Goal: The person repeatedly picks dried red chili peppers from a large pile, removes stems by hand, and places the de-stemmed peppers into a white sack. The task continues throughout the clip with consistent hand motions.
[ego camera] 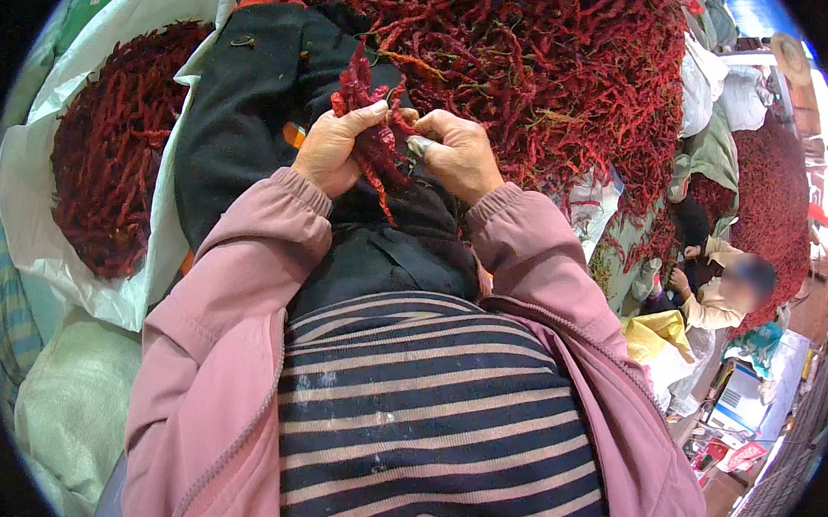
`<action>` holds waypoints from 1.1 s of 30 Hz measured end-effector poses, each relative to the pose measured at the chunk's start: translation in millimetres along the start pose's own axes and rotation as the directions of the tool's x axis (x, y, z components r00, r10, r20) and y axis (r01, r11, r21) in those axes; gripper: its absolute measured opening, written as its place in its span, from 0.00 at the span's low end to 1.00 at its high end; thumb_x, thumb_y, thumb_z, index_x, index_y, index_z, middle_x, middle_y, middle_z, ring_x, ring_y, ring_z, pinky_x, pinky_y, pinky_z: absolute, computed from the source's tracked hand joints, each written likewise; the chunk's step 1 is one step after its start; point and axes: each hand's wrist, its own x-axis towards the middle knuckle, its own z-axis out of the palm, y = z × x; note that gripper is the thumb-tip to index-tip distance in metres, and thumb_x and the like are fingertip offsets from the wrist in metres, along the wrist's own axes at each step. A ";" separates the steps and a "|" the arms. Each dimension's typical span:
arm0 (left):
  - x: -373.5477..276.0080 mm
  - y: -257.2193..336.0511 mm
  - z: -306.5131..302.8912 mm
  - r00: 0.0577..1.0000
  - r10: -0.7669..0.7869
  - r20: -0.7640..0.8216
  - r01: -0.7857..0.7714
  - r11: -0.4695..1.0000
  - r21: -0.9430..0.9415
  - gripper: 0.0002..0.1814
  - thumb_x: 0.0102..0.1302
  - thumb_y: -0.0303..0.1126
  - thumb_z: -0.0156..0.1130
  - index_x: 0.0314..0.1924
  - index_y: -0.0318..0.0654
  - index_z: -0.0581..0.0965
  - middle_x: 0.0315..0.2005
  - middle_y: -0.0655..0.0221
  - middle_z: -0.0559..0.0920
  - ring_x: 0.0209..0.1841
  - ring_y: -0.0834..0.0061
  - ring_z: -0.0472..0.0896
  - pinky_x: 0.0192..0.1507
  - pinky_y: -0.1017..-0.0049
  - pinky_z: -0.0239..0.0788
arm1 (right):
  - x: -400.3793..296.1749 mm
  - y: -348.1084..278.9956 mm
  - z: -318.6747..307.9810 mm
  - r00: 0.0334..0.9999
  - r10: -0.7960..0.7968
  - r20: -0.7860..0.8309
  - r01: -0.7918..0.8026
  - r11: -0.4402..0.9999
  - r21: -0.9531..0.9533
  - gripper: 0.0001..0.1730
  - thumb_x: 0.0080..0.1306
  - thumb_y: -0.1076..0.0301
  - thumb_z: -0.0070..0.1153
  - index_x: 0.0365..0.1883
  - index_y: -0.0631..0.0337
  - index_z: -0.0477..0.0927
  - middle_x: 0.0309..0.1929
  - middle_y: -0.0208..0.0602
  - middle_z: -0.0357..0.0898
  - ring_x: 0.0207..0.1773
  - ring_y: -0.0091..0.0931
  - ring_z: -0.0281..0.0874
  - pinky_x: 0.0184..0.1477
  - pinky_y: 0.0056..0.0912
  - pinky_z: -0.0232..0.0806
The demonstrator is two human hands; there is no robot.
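Note:
A bunch of dried red chilies (359, 88) sits in my left hand (332, 147), with the thumb pressed across it. Several pods stick out above the fist, and one long pod hangs below it. Close beside it, my right hand (460, 147) pinches a dried red chili (402, 121) at the bunch's right side. A pale wrap covers the tip of one right-hand digit. Both hands are above my lap, over black trousers (245, 106). My fingers partly hide the pods between them.
A large heap of dried chilies (540, 60) spreads ahead and to the right. On the left stands an open white woven sack (27, 192) holding chilies, with a pale green sack (86, 395) nearer me. Another person (718, 291) sits at the right by another chili heap (770, 195).

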 end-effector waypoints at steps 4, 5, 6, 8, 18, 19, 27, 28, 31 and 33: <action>-1.6 3.9 -4.2 0.997 0.070 -0.017 -0.070 0.998 -0.005 0.08 0.62 0.30 0.56 0.37 0.31 0.76 0.34 0.58 0.81 0.33 0.65 0.80 0.43 0.65 0.73 | -6.5 -12.9 4.4 0.980 0.182 0.075 -0.195 0.954 0.227 0.11 0.55 0.77 0.55 0.38 0.65 0.77 0.35 0.29 0.79 0.28 0.13 0.68 0.28 0.16 0.62; -0.2 4.9 -7.8 0.994 0.103 -0.035 -0.103 0.995 -0.001 0.08 0.62 0.30 0.56 0.36 0.32 0.76 0.33 0.58 0.80 0.33 0.65 0.80 0.44 0.65 0.73 | -8.1 -12.8 2.8 0.973 0.213 0.094 -0.230 0.940 0.252 0.12 0.55 0.77 0.54 0.39 0.65 0.77 0.36 0.29 0.79 0.28 0.13 0.68 0.27 0.15 0.61; 2.4 5.7 -7.9 0.994 0.107 0.000 -0.107 0.990 -0.088 0.07 0.62 0.29 0.56 0.35 0.31 0.76 0.31 0.60 0.80 0.33 0.64 0.80 0.44 0.62 0.73 | -9.7 -10.1 -2.4 0.954 0.269 0.135 -0.297 0.915 0.272 0.14 0.56 0.77 0.53 0.43 0.63 0.76 0.38 0.30 0.79 0.28 0.13 0.68 0.26 0.15 0.61; 1.8 6.5 -6.2 0.991 0.132 -0.003 -0.131 0.985 -0.115 0.07 0.62 0.29 0.56 0.35 0.31 0.75 0.29 0.61 0.79 0.33 0.64 0.79 0.43 0.60 0.73 | -16.8 1.2 -7.1 0.943 0.234 0.238 -0.295 0.917 0.269 0.15 0.56 0.77 0.52 0.44 0.64 0.75 0.38 0.30 0.79 0.28 0.14 0.70 0.27 0.15 0.62; -3.3 9.6 0.7 0.995 0.100 -0.020 -0.101 0.993 -0.055 0.08 0.64 0.33 0.55 0.36 0.37 0.70 0.28 0.66 0.75 0.27 0.76 0.74 0.38 0.66 0.70 | -29.2 -6.3 6.9 0.929 0.240 0.282 -0.310 0.921 0.235 0.14 0.57 0.77 0.53 0.43 0.62 0.78 0.27 0.26 0.76 0.24 0.15 0.68 0.27 0.19 0.63; -3.8 9.8 0.9 0.995 0.094 -0.024 -0.095 0.994 -0.055 0.08 0.64 0.33 0.55 0.36 0.37 0.70 0.28 0.66 0.75 0.26 0.76 0.73 0.37 0.67 0.70 | -29.4 -7.3 7.2 0.937 0.216 0.273 -0.278 0.937 0.214 0.13 0.57 0.77 0.53 0.42 0.62 0.78 0.26 0.26 0.76 0.24 0.15 0.68 0.27 0.20 0.63; -1.9 16.1 -5.5 0.996 0.033 0.083 -0.018 0.985 -0.173 0.06 0.64 0.33 0.54 0.35 0.40 0.70 0.26 0.66 0.74 0.20 0.82 0.66 0.22 0.80 0.58 | -34.2 -8.2 9.7 0.946 0.178 0.272 -0.228 0.959 0.166 0.11 0.58 0.78 0.49 0.39 0.61 0.78 0.25 0.24 0.74 0.25 0.14 0.68 0.26 0.17 0.62; -2.3 16.9 -4.1 0.996 0.024 0.082 -0.010 0.986 -0.167 0.07 0.64 0.34 0.53 0.34 0.39 0.70 0.25 0.67 0.73 0.19 0.83 0.63 0.20 0.82 0.56 | -34.9 -8.7 9.3 0.946 0.171 0.275 -0.224 0.959 0.173 0.11 0.58 0.78 0.49 0.39 0.61 0.78 0.24 0.24 0.73 0.24 0.14 0.68 0.26 0.17 0.62; -7.3 19.3 0.0 0.999 0.046 0.029 -0.043 0.995 -0.092 0.07 0.65 0.35 0.52 0.32 0.40 0.70 0.24 0.70 0.71 0.17 0.86 0.59 0.17 0.85 0.51 | -33.5 -12.1 6.6 0.923 0.125 0.363 -0.170 0.981 0.097 0.11 0.57 0.77 0.49 0.38 0.61 0.78 0.23 0.24 0.72 0.24 0.14 0.67 0.26 0.18 0.62; -7.8 19.3 0.4 0.999 0.040 0.030 -0.038 0.997 -0.073 0.07 0.64 0.34 0.54 0.32 0.40 0.70 0.23 0.69 0.72 0.16 0.86 0.59 0.16 0.85 0.49 | -35.1 -19.0 2.7 0.921 -0.101 0.377 0.111 0.994 -0.006 0.08 0.55 0.75 0.52 0.34 0.61 0.77 0.22 0.32 0.73 0.24 0.24 0.72 0.27 0.27 0.65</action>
